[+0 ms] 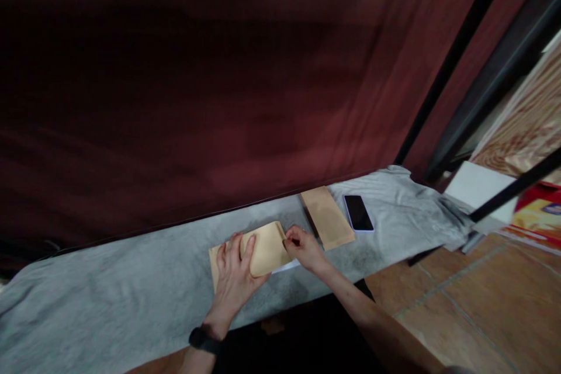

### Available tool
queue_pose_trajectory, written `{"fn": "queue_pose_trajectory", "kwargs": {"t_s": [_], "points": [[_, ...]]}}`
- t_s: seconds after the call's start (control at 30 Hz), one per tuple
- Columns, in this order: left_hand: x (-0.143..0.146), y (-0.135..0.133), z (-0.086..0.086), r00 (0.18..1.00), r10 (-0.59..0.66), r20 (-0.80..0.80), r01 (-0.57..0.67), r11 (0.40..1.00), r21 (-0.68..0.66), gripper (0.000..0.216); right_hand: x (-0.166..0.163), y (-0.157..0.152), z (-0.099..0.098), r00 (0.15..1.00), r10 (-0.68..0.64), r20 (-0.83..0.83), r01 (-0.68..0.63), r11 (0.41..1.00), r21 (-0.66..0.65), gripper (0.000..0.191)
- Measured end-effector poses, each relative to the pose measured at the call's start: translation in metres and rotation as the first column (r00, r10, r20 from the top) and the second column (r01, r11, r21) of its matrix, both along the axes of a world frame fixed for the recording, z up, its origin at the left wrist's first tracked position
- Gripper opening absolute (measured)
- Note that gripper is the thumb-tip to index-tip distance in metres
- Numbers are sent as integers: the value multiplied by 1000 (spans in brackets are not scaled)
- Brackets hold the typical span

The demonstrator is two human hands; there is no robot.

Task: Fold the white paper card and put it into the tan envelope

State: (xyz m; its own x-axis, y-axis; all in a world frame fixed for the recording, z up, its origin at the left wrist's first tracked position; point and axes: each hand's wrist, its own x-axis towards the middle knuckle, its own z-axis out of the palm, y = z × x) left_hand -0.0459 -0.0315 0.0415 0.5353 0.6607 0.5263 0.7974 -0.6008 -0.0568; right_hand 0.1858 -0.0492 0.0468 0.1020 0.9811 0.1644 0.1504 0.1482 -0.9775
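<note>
A brown paper envelope (269, 247) lies on a grey cloth in front of me, its upper part bulging or folded over. My left hand (234, 274) rests on it with fingers spread, pressing from above. At the envelope's right edge, the thumb and fingers of my right hand (302, 245) are pinched together. A thin white strip of paper (286, 267) sticks out below that edge, partly hidden by my right hand. Just to the right is a second brown paper envelope (328, 216), flat and untouched.
A phone (358, 213) with a dark screen lies right of the second envelope. The grey cloth (131, 280) covers a long narrow bench. Behind it rises a dark red panel (263, 99). A black metal post (447, 76) slants at the right, above a tiled floor (495, 298).
</note>
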Motion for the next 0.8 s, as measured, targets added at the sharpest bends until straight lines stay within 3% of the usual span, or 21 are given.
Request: {"fn": "queue_pose_trajectory", "kwargs": {"t_s": [0.23, 0.47, 0.6, 0.7, 0.8], "points": [[20, -9, -3, 993, 96, -66, -98, 995, -26, 85, 13, -6, -8, 989, -121, 86, 122, 992, -10, 12], [39, -9, 1, 997, 77, -27, -78, 997, -3, 83, 29, -11, -1, 969, -99, 226, 76, 991, 107, 17], [45, -12, 0, 994, 103, -44, -102, 995, 12, 76, 34, -9, -8, 989, -85, 119, 79, 995, 59, 23], [48, -12, 2, 992, 94, -84, -93, 996, 10, 76, 36, -10, -12, 996, -61, 67, 63, 998, -15, 14], [51, -11, 3, 989, 88, -121, -90, 996, -8, 80, 39, -17, -7, 953, -130, 274, 112, 990, 81, 9]]}}
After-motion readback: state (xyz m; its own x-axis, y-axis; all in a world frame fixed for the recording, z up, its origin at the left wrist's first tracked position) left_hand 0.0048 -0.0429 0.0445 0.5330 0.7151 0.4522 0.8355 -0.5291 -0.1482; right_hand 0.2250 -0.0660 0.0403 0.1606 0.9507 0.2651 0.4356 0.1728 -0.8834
